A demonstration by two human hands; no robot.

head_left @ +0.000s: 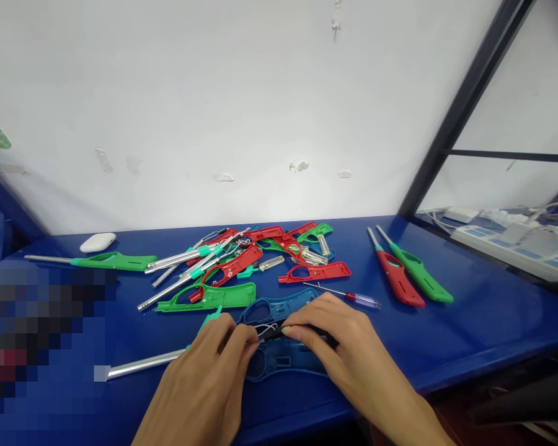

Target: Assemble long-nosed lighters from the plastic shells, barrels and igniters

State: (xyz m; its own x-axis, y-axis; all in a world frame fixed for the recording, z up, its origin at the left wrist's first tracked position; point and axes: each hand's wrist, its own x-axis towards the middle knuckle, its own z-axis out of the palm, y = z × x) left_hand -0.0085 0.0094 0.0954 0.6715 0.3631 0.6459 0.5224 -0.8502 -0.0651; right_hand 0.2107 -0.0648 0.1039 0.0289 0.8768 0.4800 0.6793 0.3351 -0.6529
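My left hand [209, 378] is closed around the inner end of a lighter's metal tube [146, 364], whose teal collar [211, 317] shows above the knuckles. A thin white wire [268, 327] runs between my two hands. My right hand [341, 334] pinches a slim black part [274, 334] at the wire's end; its far end is hidden by the fingers. Beneath the hands lies one blue lighter casing half [283, 361], partly covered. Just behind it rests a second blue casing half [281, 306].
Green [227, 296] and red casing halves [316, 271] lie behind with metal tubes and clear fuel tanks [272, 263]. A screwdriver [360, 300] is right of them. Whole red [397, 275] and green lighters [421, 272] lie farther right. A white case [97, 242] and another green lighter [116, 261] sit left.
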